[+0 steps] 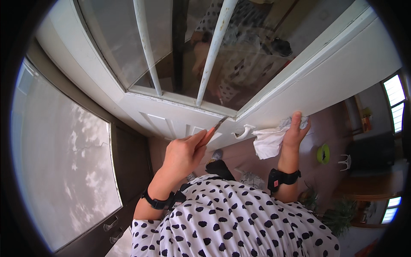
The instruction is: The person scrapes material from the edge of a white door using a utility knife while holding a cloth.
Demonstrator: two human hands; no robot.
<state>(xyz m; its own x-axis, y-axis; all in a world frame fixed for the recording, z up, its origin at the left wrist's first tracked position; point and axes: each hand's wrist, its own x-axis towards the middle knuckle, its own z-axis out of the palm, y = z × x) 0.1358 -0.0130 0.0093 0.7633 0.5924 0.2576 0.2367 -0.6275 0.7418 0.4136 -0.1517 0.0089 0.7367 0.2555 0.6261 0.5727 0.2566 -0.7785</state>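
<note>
My left hand [185,150] is closed around an orange-handled utility knife [210,135]. The thin tip meets the white window frame at the lower right corner of the glass pane [257,51] in the door. A white cloth [269,142] hangs from my right hand [293,133], which is bent around it near the door's edge with the thumb raised. Between the two hands, a white door handle [243,132] sticks out from the white door [334,64]. Two white bars [216,47] run across the glass, which mirrors the spotted top.
A framed, cracked pale panel [77,162] stands at the left beside a dark cabinet front [130,171]. On the reddish floor to the right are a green basin [323,153] and a white chair [345,162]. Plants [340,216] stand at lower right.
</note>
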